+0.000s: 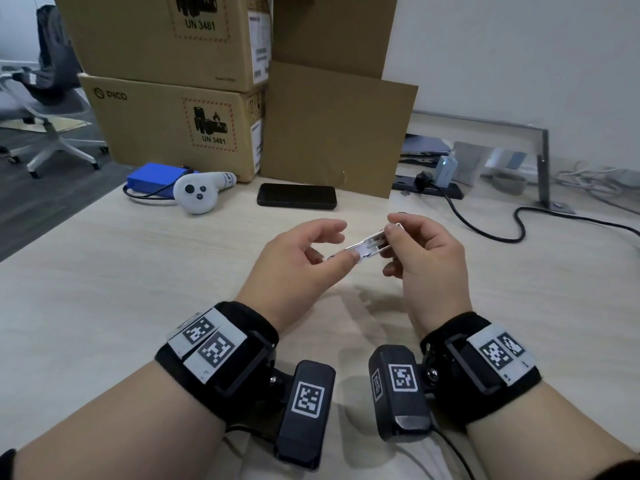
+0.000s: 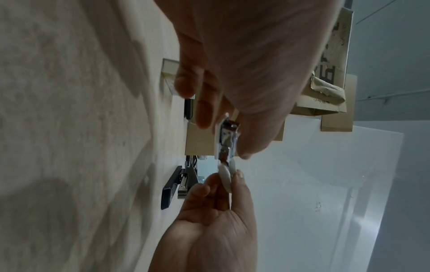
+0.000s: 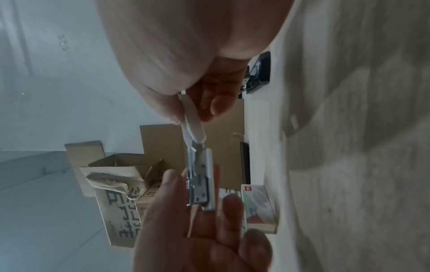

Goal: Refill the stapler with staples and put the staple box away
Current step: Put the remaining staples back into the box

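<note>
- Being held up over the desk [image 1: 104, 271] in the head view, a small white stapler [image 1: 367, 244] is being pinched at one end by the left hand [image 1: 298, 261] and at the other end by the right hand [image 1: 426, 261]. Both hands are grasping it.
- In the left wrist view, the metal part of the stapler is being held by the near hand, and its white end is being pulled by the other. A bigger black stapler [image 2: 173, 185] is lying on the desk behind.
- In the right wrist view, the metal tray is being slid out. For this to go well, it should be pulled straight and slowly, so it is not bent.
- The staple box [image 3: 258, 206] is lying on the desk, just beyond the fingers. What is inside it cannot be told. An open cardboard box [image 3: 121, 184] is standing further off.
</note>
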